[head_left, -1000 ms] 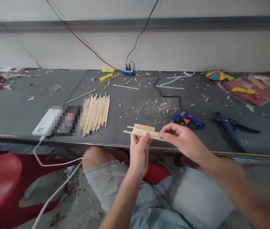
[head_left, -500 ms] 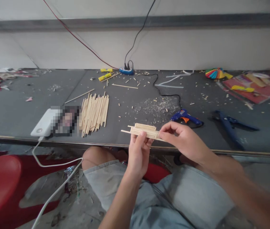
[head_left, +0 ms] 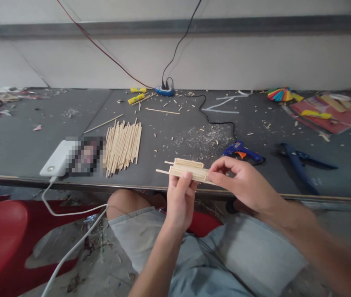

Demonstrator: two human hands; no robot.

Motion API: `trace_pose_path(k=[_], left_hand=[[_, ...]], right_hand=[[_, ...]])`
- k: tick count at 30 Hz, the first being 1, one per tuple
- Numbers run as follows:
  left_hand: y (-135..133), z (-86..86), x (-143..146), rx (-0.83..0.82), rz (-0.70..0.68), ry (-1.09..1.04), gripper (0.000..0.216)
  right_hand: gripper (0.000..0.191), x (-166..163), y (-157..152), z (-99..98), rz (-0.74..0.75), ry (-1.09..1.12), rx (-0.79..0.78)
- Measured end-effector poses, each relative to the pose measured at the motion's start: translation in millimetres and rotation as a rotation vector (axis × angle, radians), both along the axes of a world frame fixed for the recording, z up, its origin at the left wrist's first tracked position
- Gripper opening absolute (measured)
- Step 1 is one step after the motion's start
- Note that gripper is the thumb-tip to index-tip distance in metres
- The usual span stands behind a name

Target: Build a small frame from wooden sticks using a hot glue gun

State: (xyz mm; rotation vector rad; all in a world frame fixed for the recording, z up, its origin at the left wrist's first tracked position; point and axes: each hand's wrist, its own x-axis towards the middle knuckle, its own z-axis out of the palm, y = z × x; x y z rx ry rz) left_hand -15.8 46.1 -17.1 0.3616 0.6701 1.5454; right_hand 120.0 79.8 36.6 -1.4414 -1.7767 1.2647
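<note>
A small pale piece built of wooden sticks (head_left: 188, 168) is held over the table's front edge, with two thin sticks jutting from its left end. My left hand (head_left: 180, 198) grips it from below, thumb on the near side. At its right end, the thumb and fingers of my right hand (head_left: 235, 177) pinch the piece; the fingers cover that end. Just beyond my right hand lies a blue glue gun (head_left: 239, 149) with an orange trigger. To the left, a pile of loose wooden sticks (head_left: 123, 146) rests on the table.
Blue-handled pliers (head_left: 301, 163) lie at the right. A white power bank (head_left: 58, 159) with a cable sits at the left edge. Farther back are yellow glue sticks (head_left: 136, 99), a blue power socket (head_left: 164, 91) and stick offcuts. A red chair (head_left: 2, 243) stands lower left.
The stick piece has shifted very slightly left and turned a little in my hands. Both hands keep their grip; the things on the table have not moved.
</note>
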Motion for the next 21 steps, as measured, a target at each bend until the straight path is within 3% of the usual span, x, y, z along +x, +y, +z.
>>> trace_pose_path(k=[21], left_hand=[[-0.9, 1.1, 0.4, 0.001, 0.011, 0.017, 0.030]], right_hand=[[0.014, 1.8, -0.3, 0.7, 0.020, -0.026, 0.012]])
